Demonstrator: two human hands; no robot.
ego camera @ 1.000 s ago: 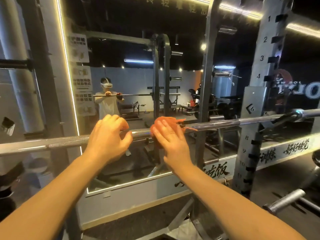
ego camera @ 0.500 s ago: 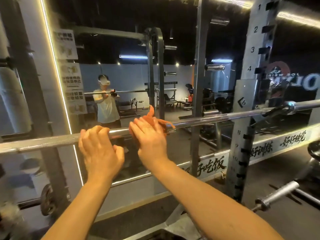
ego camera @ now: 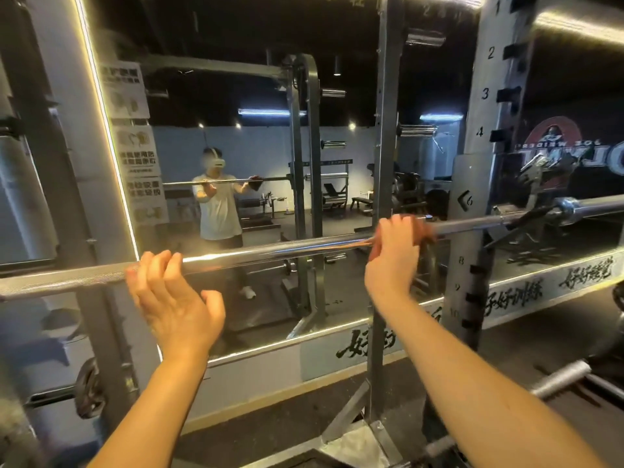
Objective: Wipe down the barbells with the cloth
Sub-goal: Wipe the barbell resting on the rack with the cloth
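Low right, nearest: a second bar's knurled sleeve (ego camera: 560, 376); low left, a weight plate (ego camera: 88, 388) on a peg. Left hand (ego camera: 172, 298): palm up, fingers (ego camera: 152, 268) straight and close together, thumb apart, tips at the barbell (ego camera: 270, 251); contact cannot be confirmed. Right hand (ego camera: 393, 251): fingers curled over the bar, gripping the orange cloth (ego camera: 422, 228) around the shaft; motion-blurred. Barbell lies level across the rack at chest height. Numbered upright (ego camera: 472, 197) stands just right of the cloth, its bar hook (ego camera: 526, 214) beyond. Behind the bar: grey post (ego camera: 385, 130), then wall mirror (ego camera: 236, 96) reflecting a person (ego camera: 217, 211).
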